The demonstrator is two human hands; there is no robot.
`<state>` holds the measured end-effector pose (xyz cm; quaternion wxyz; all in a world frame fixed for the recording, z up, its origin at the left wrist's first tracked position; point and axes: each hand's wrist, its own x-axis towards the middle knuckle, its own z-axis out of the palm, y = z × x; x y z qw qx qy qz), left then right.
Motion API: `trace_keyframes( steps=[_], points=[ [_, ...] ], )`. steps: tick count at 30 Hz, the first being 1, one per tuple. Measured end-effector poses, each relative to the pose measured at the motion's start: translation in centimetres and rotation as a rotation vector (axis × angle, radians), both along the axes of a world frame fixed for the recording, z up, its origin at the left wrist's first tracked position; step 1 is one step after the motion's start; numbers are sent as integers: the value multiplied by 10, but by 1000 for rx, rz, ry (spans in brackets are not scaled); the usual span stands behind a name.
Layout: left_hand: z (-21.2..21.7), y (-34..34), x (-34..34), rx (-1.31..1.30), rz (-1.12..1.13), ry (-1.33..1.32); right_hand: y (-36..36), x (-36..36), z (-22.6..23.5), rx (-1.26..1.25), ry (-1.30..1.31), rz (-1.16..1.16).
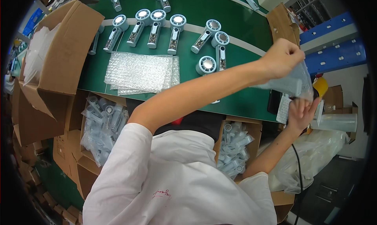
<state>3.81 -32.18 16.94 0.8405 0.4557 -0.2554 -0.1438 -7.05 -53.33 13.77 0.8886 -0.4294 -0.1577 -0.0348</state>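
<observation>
My left hand (279,59) is closed, pinching the upper part of a clear plastic bag (301,76) over the table's right end. Something pale blue shows through the bag, too blurred to name surely. Just below it, my right hand (301,113) has curled fingers against the bag's lower edge. Several light-blue handheld fans lie on the green table, among them a fan (207,65) partly behind my left forearm and a fan (176,33) farther back. Flat bubble-wrap sheets (137,72) lie stacked to their left.
A tall cardboard box (66,48) borders the table's left. Below the table edge stand open boxes holding bagged parts (104,123) and more bagged parts (235,148). A white keyboard (283,108) and a yellow-and-black tool (321,86) are near my right hand; a black cord (299,170) hangs down.
</observation>
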Motion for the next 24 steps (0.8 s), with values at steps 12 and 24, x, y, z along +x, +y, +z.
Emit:
trace_keyframes(
  steps=[12, 24],
  points=[
    [-55, 57, -96, 613, 217, -1180, 99, -21, -70, -30, 409, -24],
    [-147, 246, -64, 1501, 726, -445, 47, 45, -145, -1544, 121, -804]
  ],
)
